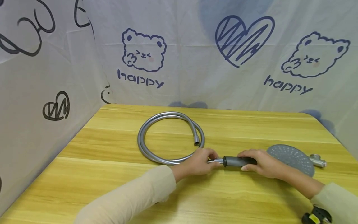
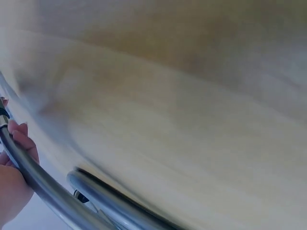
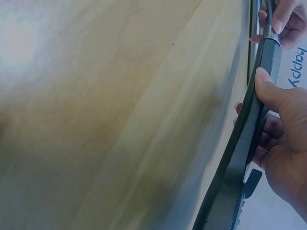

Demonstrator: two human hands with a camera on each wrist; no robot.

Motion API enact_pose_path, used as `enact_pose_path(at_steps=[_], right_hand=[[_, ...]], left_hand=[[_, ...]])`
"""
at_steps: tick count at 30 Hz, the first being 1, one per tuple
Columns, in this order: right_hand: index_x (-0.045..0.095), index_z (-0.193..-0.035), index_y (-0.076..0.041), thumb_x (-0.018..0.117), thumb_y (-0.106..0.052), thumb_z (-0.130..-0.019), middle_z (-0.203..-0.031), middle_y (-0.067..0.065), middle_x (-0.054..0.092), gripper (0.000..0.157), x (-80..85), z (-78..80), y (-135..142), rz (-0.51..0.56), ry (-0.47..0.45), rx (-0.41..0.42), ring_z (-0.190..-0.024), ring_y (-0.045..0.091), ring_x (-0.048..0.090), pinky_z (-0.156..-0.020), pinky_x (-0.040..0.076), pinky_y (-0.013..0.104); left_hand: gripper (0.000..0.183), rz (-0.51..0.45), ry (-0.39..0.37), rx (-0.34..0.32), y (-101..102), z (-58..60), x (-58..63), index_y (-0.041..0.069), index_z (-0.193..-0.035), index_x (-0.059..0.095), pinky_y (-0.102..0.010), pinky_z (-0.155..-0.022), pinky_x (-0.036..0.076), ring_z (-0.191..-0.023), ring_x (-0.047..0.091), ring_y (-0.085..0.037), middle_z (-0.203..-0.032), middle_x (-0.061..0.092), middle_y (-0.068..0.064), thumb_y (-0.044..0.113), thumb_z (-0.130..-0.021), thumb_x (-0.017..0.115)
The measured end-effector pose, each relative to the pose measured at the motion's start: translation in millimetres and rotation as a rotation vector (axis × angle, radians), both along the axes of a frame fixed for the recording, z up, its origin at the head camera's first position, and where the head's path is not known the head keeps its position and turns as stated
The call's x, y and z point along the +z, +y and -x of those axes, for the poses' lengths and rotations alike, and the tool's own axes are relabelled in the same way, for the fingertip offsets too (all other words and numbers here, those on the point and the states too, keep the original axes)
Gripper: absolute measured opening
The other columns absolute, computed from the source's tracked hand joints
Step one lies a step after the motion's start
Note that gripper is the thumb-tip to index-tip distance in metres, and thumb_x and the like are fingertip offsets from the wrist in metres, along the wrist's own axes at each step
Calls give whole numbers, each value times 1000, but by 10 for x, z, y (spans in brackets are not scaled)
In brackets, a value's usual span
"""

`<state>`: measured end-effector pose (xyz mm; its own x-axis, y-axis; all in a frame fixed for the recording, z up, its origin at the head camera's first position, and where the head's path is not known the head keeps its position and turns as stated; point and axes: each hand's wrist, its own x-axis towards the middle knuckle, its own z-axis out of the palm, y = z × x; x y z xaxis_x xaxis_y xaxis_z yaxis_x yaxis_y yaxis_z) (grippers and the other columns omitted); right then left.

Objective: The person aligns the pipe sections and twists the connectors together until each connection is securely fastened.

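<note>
A grey shower head (image 1: pixel 291 157) with a round, dotted face lies to the right, its handle (image 1: pixel 234 161) pointing left. My right hand (image 1: pixel 263 163) grips that handle, thumb along one side in the right wrist view and fingers behind. At the handle's end, my left hand (image 1: pixel 199 162) pinches the metal end fitting (image 1: pixel 219 160) of a silver shower hose (image 1: pixel 142 140). Fitting and handle meet in line; the joint itself is partly covered by fingers. In the left wrist view the hose (image 2: pixel 45 187) runs away from the fingers. The hose's other end (image 1: pixel 196 141) lies inside the coil's right side.
A small chrome fitting (image 1: pixel 318 161) sits just beyond the shower head on the wooden table (image 1: pixel 106 174). White cloth (image 1: pixel 193 62) with blue drawings hangs behind the table and along its left. A black and yellow device (image 1: pixel 317 215) shows by the right sleeve.
</note>
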<state>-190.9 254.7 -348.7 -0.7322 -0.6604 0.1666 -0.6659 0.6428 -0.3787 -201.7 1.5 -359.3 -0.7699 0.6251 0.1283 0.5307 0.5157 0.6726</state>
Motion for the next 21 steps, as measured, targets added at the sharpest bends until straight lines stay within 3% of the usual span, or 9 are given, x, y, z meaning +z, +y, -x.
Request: enact_pose_path(at_steps=[6, 21], right_hand=[[64, -110, -4, 68, -26, -83, -101, 7, 68, 35, 14, -6, 2, -10, -12, -9, -83, 10, 61, -65, 49, 26], [63, -111, -3, 68, -25, -83, -102, 8, 68, 36, 12, -13, 8, -16, -37, -16, -85, 12, 62, -67, 50, 26]], left_hand=[[18, 29, 25, -21, 20, 9, 7, -2, -94, 71, -10, -58, 40, -63, 47, -1, -81, 70, -10, 13, -87, 64], [19, 111, 56, 7, 40, 10, 28, 3, -93, 69, -10, -56, 40, -61, 48, 0, -79, 68, -3, 21, -87, 65]])
